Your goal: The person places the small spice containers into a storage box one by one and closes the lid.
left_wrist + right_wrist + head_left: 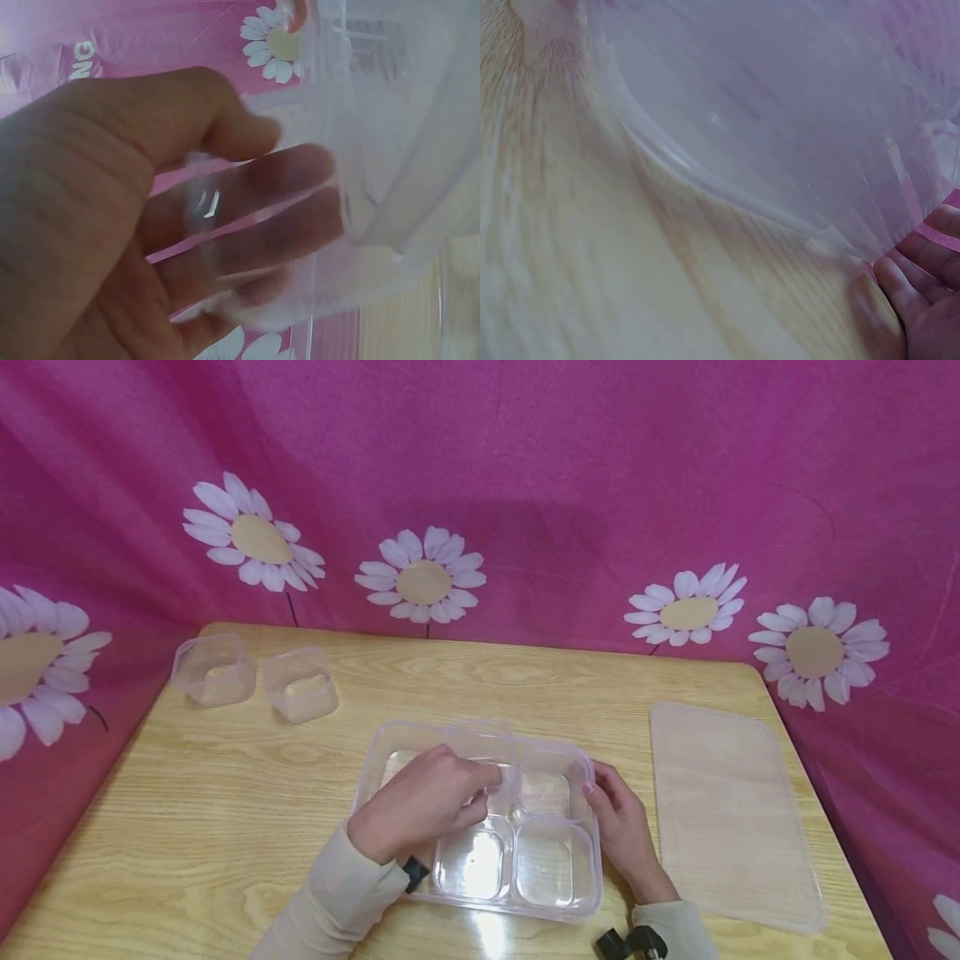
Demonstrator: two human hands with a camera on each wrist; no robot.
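A large clear plastic box (pixel 551 910) stands on the table with small square clear containers inside it, among them a front middle one (pixel 472 860), a front right one (pixel 553 864) and a back right one (pixel 546 789). My left hand (pixel 431 797) reaches over the box and pinches the wall of another small container (pixel 480 735) at its back middle. In the left wrist view, fingers (pixel 262 195) show through that clear wall, with the thumb on the near side. My right hand (pixel 626 822) grips the box's right side, thumb at the rim; its fingertips (pixel 891 274) touch the plastic in the right wrist view.
Two more small clear containers, a left one (pixel 215 670) and a right one (pixel 300 685), stand at the table's back left. A flat translucent lid (pixel 731 814) lies at the right. Behind the wooden table (pixel 225 827) hangs a pink flowered cloth (pixel 525 460).
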